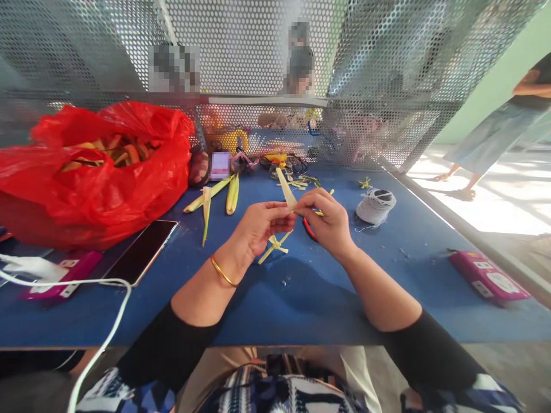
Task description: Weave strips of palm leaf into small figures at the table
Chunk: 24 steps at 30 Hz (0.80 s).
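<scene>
Above the middle of the blue table [327, 298], my left hand [258, 226] and my right hand [328, 221] meet and pinch a pale yellow leaf strip [286, 189] that sticks up between them. Folded ends of the same strip [275, 245] hang below my left fingers. Something red [308, 228] shows under my right palm; I cannot make out what it is. A gold bangle [222, 271] circles my left wrist.
A red plastic bag [92, 166] of leaf pieces sits at the left. Loose leaf strips [215, 198] lie behind my hands. A spool of white thread [376, 205] stands at the right, a phone [140, 251] at the left, a pink box [488, 276] far right. Perforated metal screens [301, 57] enclose the back.
</scene>
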{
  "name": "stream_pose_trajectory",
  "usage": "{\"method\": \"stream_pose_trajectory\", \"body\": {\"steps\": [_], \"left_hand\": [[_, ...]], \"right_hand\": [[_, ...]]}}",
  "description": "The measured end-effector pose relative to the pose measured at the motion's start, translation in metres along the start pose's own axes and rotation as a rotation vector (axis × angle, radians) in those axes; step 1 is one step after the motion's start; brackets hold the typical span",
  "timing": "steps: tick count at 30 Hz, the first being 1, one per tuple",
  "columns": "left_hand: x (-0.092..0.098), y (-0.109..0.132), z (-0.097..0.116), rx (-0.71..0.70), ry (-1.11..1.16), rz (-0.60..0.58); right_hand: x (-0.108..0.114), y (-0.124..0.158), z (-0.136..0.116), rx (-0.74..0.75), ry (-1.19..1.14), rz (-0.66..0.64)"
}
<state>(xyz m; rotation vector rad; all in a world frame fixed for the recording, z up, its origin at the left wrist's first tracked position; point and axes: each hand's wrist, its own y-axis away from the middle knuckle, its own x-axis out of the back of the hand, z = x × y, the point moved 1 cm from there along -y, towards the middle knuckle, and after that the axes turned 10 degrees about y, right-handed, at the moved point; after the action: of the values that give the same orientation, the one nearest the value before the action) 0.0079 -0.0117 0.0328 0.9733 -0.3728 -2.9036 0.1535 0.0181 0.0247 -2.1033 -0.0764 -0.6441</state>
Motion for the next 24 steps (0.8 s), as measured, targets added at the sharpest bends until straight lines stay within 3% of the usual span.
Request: {"method": "stream_pose_trajectory", "body": {"steps": [6,11,16,24], "left_hand": [[-0.005,0.0,-0.006,-0.32,-0.21,-0.009],[-0.002,-0.001,-0.009,-0.54,-0.405,0.008],[0.0,-0.002,-0.013,-0.608,-0.471,0.008],[-0.003,-0.001,-0.013,-0.589,-0.446,0.019]], "right_hand": [[-0.003,0.003,-0.003,-0.226,-0.019,-0.052],[-0.004,0.004,-0.007,-0.292,-0.04,-0.026],[-0.006,0.003,-0.006,-0.362,-0.11,0.024],[-0.01,0.005,-0.004,-0.44,-0.306,0.09]]}}
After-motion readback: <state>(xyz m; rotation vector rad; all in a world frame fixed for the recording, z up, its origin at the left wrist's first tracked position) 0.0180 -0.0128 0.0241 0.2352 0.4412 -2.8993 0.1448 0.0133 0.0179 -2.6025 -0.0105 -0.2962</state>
